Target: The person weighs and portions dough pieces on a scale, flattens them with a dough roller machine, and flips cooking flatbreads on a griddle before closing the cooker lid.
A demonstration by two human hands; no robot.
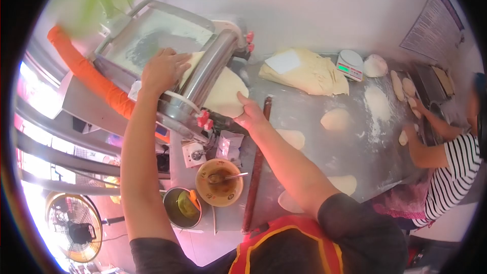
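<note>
Lower centre of frame: metal pot [169,212] with greenish-yellow liquid and an orange-handled utensil [194,198] in it. Just beside it, a ceramic bowl [234,194] holds brown sauce, metal spoon [236,175] leaning on the rim. Mid-frame: dough sheet [225,91] runs through the roller machine [210,68], showing both sides of the rollers. Right hand [252,116] at its lower edge, thumb on top, fingers partly hidden; can't tell if it's pinching. Left hand [165,71] on the feed side, fingers extended, laid on the sheet's upper part. Upper left: machine's metal tray [177,24], white flour streaks inside. Upper right of centre: big dough mass [317,73], digital scale [350,65] next to it.
</note>
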